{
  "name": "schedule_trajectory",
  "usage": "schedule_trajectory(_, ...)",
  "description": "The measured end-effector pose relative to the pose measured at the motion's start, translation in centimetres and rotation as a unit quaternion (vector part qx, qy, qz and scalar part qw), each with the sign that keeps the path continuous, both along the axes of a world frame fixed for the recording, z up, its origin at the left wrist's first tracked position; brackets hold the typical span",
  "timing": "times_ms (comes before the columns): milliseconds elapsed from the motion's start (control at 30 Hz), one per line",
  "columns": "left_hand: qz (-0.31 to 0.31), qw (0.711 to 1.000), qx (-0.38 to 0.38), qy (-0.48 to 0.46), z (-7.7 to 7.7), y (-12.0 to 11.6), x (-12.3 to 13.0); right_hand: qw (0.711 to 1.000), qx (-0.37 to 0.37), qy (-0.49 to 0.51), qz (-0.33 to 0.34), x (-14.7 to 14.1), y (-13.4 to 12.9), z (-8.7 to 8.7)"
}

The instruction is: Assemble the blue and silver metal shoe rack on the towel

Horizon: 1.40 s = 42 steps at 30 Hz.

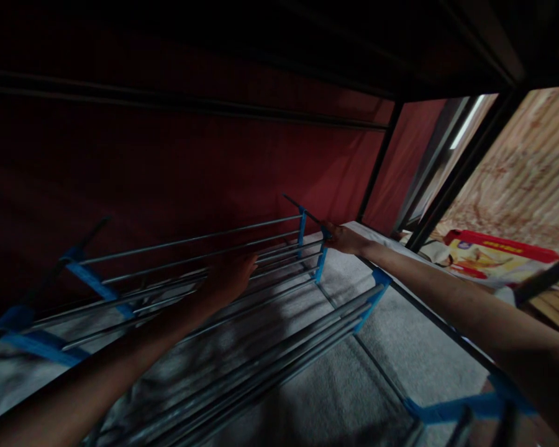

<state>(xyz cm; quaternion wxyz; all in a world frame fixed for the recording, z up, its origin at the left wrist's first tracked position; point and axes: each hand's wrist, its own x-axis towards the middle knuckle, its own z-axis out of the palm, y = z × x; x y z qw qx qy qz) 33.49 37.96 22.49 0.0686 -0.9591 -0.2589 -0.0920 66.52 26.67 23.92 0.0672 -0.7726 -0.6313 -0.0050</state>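
A rack of thin metal rods (307, 347) with blue plastic connectors (372, 298) lies on a pale grey cloth (400, 347). My right hand (342, 239) is closed round a blue connector and the dark rod at the rack's far right end. Over the middle rods is my left hand (233, 276), its fingers curled at the rods near the back; the dim light hides exactly which rod it holds. More blue connectors (41, 341) join the rods at the left end.
A dark metal frame (382, 155) stands around the rack, with a dark red sheet (190, 167) behind it. Outside the frame at the right are a red and yellow package (498, 254), corrugated sheeting (531, 167) and wooden slats (556, 310).
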Motion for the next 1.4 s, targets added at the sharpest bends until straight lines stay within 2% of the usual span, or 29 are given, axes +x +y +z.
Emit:
schedule_trajectory(133,0.002,1.0,0.002,0.01,0.2,-0.2,0.0,0.999,-0.003,-0.043,0.016,0.2,0.8,-0.2)
schedule_trajectory(267,-0.004,1.0,0.011,0.001,-0.1,0.0,-0.1,0.996,0.019,-0.045,0.068,0.7,1.2,-0.1)
schedule_trajectory(367,-0.008,1.0,0.004,-0.008,-0.2,0.2,-0.1,0.996,0.013,-0.053,0.077,1.1,1.6,0.2)
schedule_trajectory(600,0.0,1.0,-0.006,0.0,0.0,1.1,0.1,0.997,-0.008,-0.074,0.032,1.1,2.4,0.6)
schedule_trajectory(833,-0.012,1.0,0.004,-0.016,-0.4,1.0,0.0,0.998,0.011,-0.049,0.046,1.3,2.1,-0.2)
schedule_trajectory(933,-0.009,1.0,0.011,-0.026,-0.6,0.9,0.1,0.999,0.007,-0.036,0.025,1.1,1.9,-0.3)
schedule_trajectory(1067,-0.009,1.0,0.001,-0.026,-0.7,1.1,0.1,0.999,0.039,-0.023,-0.008,0.3,1.7,-0.1)
schedule_trajectory(1200,-0.018,1.0,-0.005,-0.021,-0.7,1.2,0.1,0.998,0.025,-0.029,-0.056,-0.3,1.5,0.0)
schedule_trajectory(1400,-0.022,0.999,-0.016,-0.027,-0.8,1.3,0.1,0.997,0.012,-0.048,-0.065,-0.4,1.5,0.1)
